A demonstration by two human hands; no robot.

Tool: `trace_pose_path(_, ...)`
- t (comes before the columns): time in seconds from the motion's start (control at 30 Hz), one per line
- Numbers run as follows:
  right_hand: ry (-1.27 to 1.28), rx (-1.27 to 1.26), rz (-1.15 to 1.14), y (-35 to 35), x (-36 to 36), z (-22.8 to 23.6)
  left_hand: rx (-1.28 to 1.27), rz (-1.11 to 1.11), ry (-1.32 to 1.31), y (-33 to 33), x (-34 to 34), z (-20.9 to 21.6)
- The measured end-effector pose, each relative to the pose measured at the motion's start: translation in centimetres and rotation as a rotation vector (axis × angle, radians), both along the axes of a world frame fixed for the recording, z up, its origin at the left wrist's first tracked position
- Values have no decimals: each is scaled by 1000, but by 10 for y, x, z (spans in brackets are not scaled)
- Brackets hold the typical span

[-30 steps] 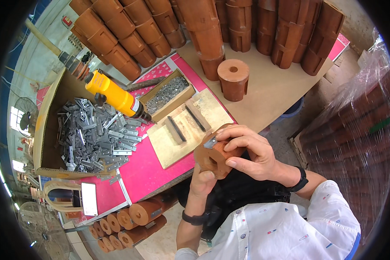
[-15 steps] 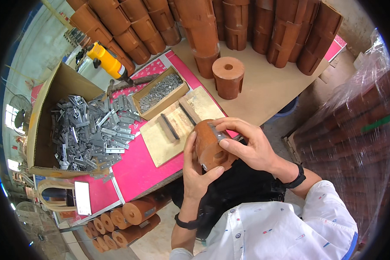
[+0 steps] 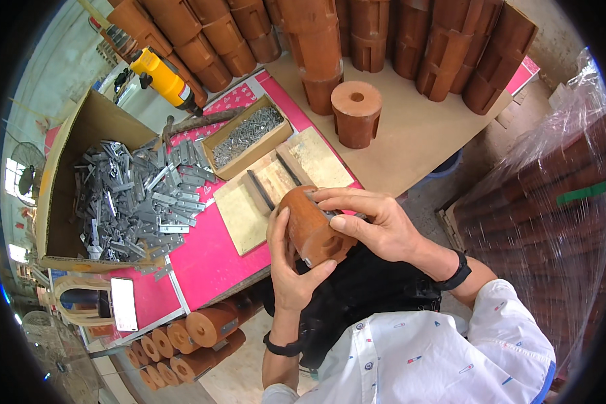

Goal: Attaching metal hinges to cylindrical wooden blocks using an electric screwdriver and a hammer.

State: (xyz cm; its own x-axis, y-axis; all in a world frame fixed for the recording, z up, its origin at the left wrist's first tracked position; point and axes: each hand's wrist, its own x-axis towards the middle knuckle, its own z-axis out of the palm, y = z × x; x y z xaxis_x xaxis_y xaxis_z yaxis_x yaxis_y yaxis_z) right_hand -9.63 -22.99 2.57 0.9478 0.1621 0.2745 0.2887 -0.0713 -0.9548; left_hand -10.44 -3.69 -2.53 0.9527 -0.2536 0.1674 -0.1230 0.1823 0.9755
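Held above the table's near edge is a reddish-brown wooden cylinder (image 3: 306,219), tilted, with a round hole in the end toward me. My left hand (image 3: 291,276) is closed around its left side and lower end, thumb along the near rim. A small grey metal plate (image 3: 332,214) lies along the cylinder's upper right side, mostly covered by fingers. My right hand (image 3: 380,225) pinches at this plate, thumb on the near part and fingers on the far part. Just beyond the cylinder is a pale wooden board (image 3: 239,215) with two dark-edged raised strips.
On the pink-topped table stand a carton (image 3: 60,195) of metal plates, a small box (image 3: 223,168) of screws or nails, a hammer (image 3: 205,120) and a yellow power tool (image 3: 161,77). A phone (image 3: 123,303) sits near left. One cylinder (image 3: 357,111) stands before stacked cylinders (image 3: 316,47). Wrapped stacks (image 3: 539,222) rise at right.
Both hands have shifted slightly left with the cylinder, which has turned so its holed end shows less. My right fingers have slid along the plate toward its far end.
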Motion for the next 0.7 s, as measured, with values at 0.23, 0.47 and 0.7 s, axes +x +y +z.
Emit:
trace_pose_path(0.23,-136,-323,194,-23,20,19,129,-7,-90,11,5,-1)
trace_pose_path(0.47,-136,-391,303,-32,29,17,247,7,-159,9,8,2)
trace_pose_path(0.7,-255,-484,263,-29,28,22,270,18,-158,8,9,6)
